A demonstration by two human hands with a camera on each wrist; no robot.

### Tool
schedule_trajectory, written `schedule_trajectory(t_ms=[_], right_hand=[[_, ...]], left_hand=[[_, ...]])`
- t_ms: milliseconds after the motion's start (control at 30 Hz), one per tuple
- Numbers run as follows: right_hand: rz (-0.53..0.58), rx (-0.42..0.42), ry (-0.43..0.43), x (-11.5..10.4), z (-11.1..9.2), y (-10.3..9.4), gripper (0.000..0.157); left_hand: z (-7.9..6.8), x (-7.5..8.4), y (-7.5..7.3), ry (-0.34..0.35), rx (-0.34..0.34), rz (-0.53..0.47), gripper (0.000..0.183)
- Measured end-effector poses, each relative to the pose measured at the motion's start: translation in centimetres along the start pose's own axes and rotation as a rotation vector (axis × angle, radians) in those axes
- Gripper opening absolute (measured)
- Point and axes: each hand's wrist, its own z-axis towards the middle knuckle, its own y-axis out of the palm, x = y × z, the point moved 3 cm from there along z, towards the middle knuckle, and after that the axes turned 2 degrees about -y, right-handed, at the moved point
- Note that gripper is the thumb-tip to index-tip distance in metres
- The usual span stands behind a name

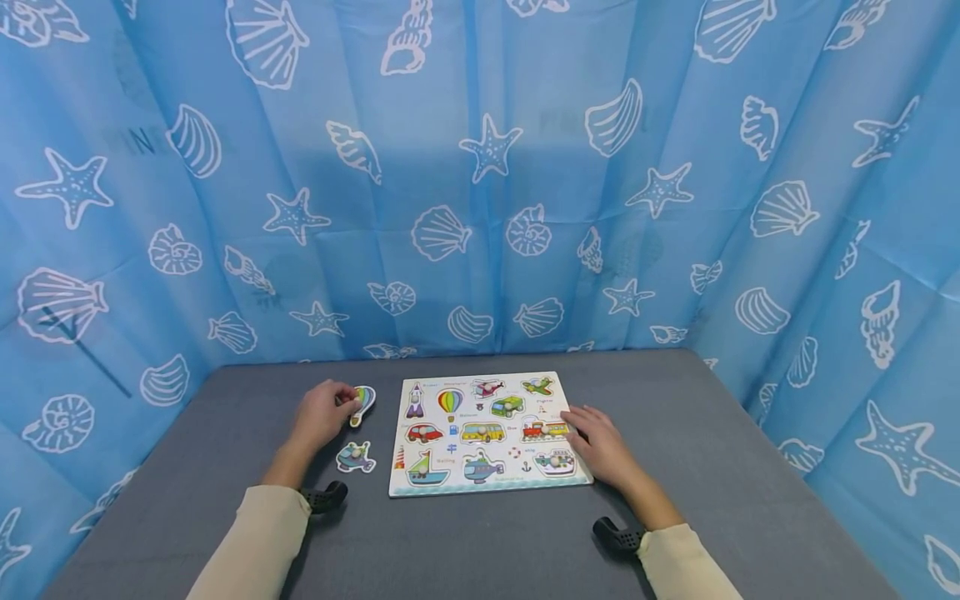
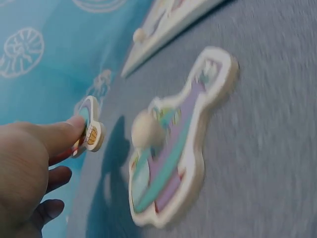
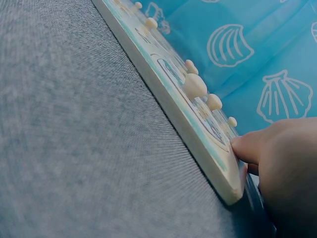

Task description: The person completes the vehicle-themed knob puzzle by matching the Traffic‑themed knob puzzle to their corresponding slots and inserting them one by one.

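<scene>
My left hand (image 1: 324,414) pinches a hot-air balloon puzzle piece (image 1: 364,402) between thumb and fingers, left of the puzzle board (image 1: 468,487). In the left wrist view, that balloon piece (image 2: 93,133) is partly covered by the thumb, and its basket shows. Closer to me on the table lies a teal and purple submarine piece (image 1: 356,457) with a round wooden knob (image 2: 147,130). My right hand (image 1: 603,446) rests on the board's right edge, fingers extended. Its thumb (image 3: 242,148) touches the top face near the corner in the right wrist view.
Several knobbed vehicle pieces, such as the bus (image 1: 483,432), the train (image 1: 545,430) and the red car (image 1: 424,432), sit on the board. A grey cloth-covered table (image 1: 480,550) lies beneath. Blue shell-print curtains (image 1: 480,183) stand behind and at both sides.
</scene>
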Motion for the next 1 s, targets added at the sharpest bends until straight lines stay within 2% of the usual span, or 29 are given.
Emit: schedule_trajectory(t_ms=[133,467,700,1000], right_hand=[[-0.002,0.002,0.0,0.1,0.0,0.0,0.04],[-0.004,0.007,0.003,0.0,-0.1,0.0,0.04],[0.006,-0.002,0.009,-0.2,-0.1,0.0,0.04],[0.002,0.007,0.011,-0.3,-0.2,-0.2,0.039]], left_hand=[[0.4,1.6,0.4,-0.004,0.015,-0.014,0.015],[0.5,5.5,2.2,0.09,0.079,-0.114,0.014],[0.4,7.4,3.7,0.084,0.086,-0.186,0.014],[0.1,9.2,5.0,0.034,0.064,-0.26,0.013]])
